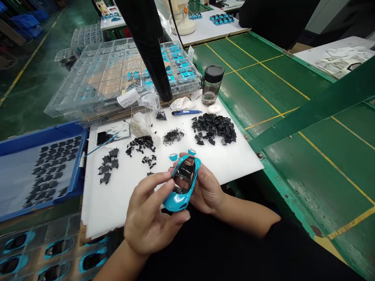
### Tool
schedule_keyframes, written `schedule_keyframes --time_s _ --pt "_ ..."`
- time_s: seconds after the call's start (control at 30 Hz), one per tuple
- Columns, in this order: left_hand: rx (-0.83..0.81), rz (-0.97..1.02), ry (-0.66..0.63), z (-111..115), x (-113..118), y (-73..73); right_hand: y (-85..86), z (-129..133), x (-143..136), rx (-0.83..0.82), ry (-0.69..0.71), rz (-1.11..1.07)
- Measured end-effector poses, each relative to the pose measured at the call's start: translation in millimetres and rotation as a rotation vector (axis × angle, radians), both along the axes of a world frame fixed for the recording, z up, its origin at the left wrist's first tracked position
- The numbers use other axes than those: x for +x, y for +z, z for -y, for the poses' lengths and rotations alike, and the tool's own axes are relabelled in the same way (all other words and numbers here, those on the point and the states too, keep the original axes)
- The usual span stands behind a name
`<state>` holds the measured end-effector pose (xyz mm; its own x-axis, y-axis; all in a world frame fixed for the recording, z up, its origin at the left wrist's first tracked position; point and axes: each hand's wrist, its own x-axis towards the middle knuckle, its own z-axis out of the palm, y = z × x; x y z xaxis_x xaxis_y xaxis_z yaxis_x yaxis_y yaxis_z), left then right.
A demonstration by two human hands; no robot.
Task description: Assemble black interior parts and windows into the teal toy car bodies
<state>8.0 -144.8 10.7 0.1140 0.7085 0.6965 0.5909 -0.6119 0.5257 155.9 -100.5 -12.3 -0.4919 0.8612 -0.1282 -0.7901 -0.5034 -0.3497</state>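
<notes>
A glossy blue toy car body (178, 200) with a dark interior is held over the front of the white work board. My left hand (154, 214) has its fingers and thumb closed around the car's near left end. Around the car's right side wraps my right hand (207, 189), its fingers partly hidden behind the body. Just beyond the car, small blue parts (173, 157) lie on the board. Farther back are a heap of tiny black pieces (173, 136), a pile of black parts (215, 128) and small black clips (141, 145).
A blue tray (82, 156) of black parts stands at the left. Clear compartment trays (108, 74) fill the back left. A lidded jar (211, 86), a blue cutter (186, 112) and a black post (152, 50) stand or lie behind. More blue car bodies (93, 260) are at lower left.
</notes>
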Motion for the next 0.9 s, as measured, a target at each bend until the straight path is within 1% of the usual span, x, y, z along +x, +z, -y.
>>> schedule_keyframes --time_s 0.07,0.17,0.3,0.4,0.53,0.77,0.83,0.9 --pt "-0.054 0.135 0.013 1.1 0.0 -5.8 -1.7 -0.2 -0.4 0.040 -0.054 0.049" --pt "-0.140 0.289 -0.013 2.8 -0.5 -13.5 -3.5 -0.7 -1.1 0.074 -0.114 0.119" --pt "-0.208 0.398 -0.034 4.5 0.0 -19.5 -5.3 -0.1 -2.3 0.117 -0.177 0.185" --pt "-0.248 0.490 -0.041 5.5 1.5 -22.6 -9.2 2.0 -3.1 0.193 -0.224 0.226" --pt "-0.352 0.608 -0.066 7.3 3.6 -25.7 -13.2 5.0 -3.6 0.285 -0.299 0.321" --pt "-0.492 0.753 -0.053 6.9 6.5 -25.7 -5.1 6.0 -4.7 0.377 -0.415 0.494" --pt "-0.518 0.761 -0.054 6.2 7.1 -24.8 -3.7 6.5 -4.7 0.400 -0.429 0.523" --pt "-0.507 0.736 -0.056 5.7 7.6 -23.9 -3.1 7.3 -4.3 0.421 -0.441 0.555"
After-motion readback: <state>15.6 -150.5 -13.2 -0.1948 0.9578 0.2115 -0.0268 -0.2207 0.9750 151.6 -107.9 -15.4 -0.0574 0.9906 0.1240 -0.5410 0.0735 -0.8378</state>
